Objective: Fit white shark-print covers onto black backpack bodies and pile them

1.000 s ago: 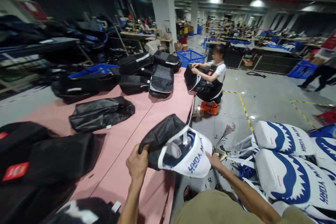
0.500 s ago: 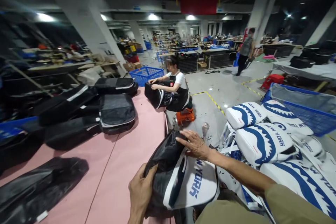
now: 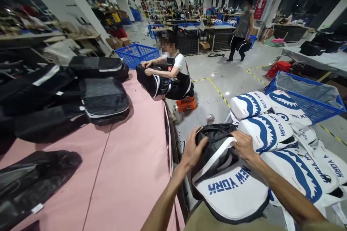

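A backpack [image 3: 233,195] with a white "NEW YORK" panel and black lining lies over my lap, partly turned inside out. My left hand [image 3: 193,148] grips the black lining at its left side, thumb on top and fingers behind. On the other side, my right hand [image 3: 245,145] is closed on the white-trimmed edge of the opening. The bag's mouth faces away from me, with the white panel folded toward my body. The fingertips of both hands are partly hidden by fabric.
Several black inside-out bags [image 3: 105,99] lie on the pink table [image 3: 135,151] at left. White backpacks [image 3: 268,131] with blue shark-mouth prints are piled at right, before a blue crate [image 3: 311,97]. A co-worker [image 3: 176,68] sits at the table's far end; another person [image 3: 242,29] walks behind.
The backpack has shifted right and turned, bringing its white panel across my lap. My left hand has moved up and right to the lining; my right hand now grips the trimmed edge.
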Demonstrator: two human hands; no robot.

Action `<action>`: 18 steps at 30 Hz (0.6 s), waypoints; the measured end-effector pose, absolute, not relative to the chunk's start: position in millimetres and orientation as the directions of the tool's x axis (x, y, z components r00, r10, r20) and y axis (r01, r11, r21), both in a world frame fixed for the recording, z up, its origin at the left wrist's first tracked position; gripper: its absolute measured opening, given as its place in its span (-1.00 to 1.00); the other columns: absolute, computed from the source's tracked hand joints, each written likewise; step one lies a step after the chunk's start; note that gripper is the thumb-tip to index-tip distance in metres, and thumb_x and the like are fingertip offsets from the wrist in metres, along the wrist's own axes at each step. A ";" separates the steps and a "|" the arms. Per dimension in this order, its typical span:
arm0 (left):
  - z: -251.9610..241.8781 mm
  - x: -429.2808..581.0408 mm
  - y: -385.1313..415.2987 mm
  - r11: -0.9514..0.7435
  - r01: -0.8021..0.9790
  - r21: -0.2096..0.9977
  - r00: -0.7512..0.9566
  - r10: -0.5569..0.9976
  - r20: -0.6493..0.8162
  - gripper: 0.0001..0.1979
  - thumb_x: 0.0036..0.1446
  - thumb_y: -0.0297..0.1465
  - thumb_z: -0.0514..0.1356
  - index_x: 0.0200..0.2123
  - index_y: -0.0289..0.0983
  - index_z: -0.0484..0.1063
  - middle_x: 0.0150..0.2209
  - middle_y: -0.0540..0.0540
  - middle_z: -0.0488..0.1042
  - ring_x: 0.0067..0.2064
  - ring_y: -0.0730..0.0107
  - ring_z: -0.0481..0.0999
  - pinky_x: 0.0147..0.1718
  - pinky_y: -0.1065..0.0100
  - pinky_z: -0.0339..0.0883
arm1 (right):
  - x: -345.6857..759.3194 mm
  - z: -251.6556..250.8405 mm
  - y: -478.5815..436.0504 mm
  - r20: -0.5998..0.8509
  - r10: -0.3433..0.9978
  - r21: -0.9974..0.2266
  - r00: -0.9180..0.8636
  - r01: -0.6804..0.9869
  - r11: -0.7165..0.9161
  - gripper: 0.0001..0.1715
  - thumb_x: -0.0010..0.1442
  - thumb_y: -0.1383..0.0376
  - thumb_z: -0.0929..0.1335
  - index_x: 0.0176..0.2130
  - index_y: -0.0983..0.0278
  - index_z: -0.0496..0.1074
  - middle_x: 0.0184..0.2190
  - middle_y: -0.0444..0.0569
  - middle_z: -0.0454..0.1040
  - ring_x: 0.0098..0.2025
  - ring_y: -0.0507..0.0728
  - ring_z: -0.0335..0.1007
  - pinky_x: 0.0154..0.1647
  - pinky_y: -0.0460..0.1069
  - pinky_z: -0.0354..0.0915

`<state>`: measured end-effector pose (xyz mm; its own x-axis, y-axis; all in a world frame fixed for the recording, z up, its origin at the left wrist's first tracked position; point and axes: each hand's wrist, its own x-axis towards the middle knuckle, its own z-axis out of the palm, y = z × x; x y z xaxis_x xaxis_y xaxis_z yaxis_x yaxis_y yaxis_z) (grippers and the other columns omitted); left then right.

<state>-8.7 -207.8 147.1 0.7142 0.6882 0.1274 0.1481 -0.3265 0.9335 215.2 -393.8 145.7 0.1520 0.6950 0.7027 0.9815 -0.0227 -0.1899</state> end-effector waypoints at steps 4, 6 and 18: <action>106.7 17.5 -235.2 -0.655 0.208 0.727 0.744 0.588 0.317 0.09 0.21 -0.05 0.53 0.67 -0.07 0.13 0.74 -0.37 -0.13 0.74 -0.38 -0.17 0.62 -0.49 -0.17 | 235.9 139.5 -397.2 0.696 0.667 -0.224 0.266 0.963 -0.150 -0.41 0.71 0.05 0.15 -0.19 0.25 0.54 -0.41 0.00 0.57 -0.39 0.14 0.45 -0.33 0.03 0.21; 90.1 34.2 -226.4 -0.738 0.210 0.641 0.732 0.553 0.397 0.04 0.28 -0.25 0.46 0.69 -0.09 0.06 0.75 -0.37 -0.18 0.75 -0.34 -0.23 0.62 -0.49 -0.16 | 249.7 133.2 -381.7 0.693 0.655 -0.241 0.301 0.953 -0.183 -0.43 0.71 0.07 0.17 -0.23 0.23 0.52 -0.46 -0.05 0.53 -0.45 0.11 0.40 -0.37 0.01 0.18; 52.9 127.2 -76.2 -0.342 0.256 0.904 0.701 0.710 0.070 -0.62 0.40 -0.30 0.08 -0.01 -0.17 0.71 -0.14 -0.12 0.79 -0.12 0.13 0.77 -0.07 0.21 0.59 | 364.7 86.8 -238.9 -0.012 0.911 -0.743 0.412 0.606 -0.284 -0.21 0.45 -0.32 0.29 -0.52 0.20 0.24 -0.60 -0.16 0.21 -0.49 0.04 0.10 -0.41 -0.01 -0.08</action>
